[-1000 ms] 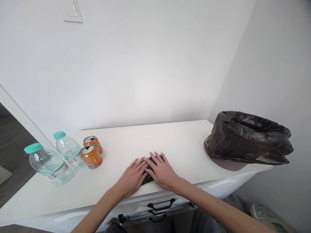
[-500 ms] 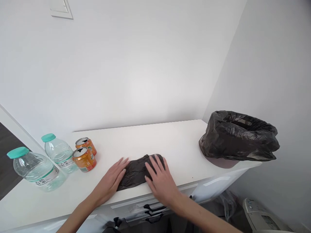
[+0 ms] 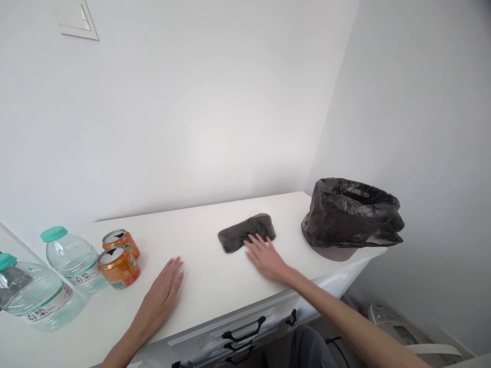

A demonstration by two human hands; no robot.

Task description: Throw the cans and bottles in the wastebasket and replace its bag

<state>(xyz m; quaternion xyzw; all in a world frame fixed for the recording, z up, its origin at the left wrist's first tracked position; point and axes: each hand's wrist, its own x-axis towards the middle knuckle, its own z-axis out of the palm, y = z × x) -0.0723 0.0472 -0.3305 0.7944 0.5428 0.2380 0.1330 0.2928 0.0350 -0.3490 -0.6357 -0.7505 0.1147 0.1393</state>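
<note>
A folded black plastic bag (image 3: 240,234) lies flat toward the back of the white countertop. My right hand (image 3: 266,258) rests against its near edge, fingers stretched out and fingertips touching the plastic. To the left, my left hand (image 3: 163,294) lies on the bare counter with its fingers extended and nothing in it. Two opened orange drink cans (image 3: 119,273) stand close to that hand, one behind the other.
Two clear bottles with teal caps (image 3: 76,255) stand at the far left. A bin lined with a black bag (image 3: 345,220) sits on the right end of the white countertop (image 3: 207,286). Drawers with black handles (image 3: 243,332) are below its front edge.
The folded bag has slid back and to the right, with my right hand at it. My left hand has come off the bag and now lies on the counter to the left.
</note>
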